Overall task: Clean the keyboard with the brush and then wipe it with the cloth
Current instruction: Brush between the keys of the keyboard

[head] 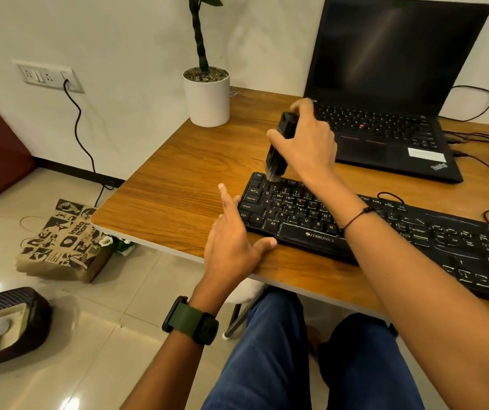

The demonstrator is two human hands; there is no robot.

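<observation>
Brushing stage, cloth nowhere in view. Right hand (305, 143) at frame centre clenched around the black brush (280, 143), bristles down on the top-left keys of the keyboard (399, 232), which lies across the wooden table (172, 184) from centre to right edge. Left hand (234, 241) released, fingers straight, steadying the keyboard's near-left corner. Best done with short strokes along each row, working rightward, bristles kept upright to reach between keys, light pressure, left hand bracing against sliding.
</observation>
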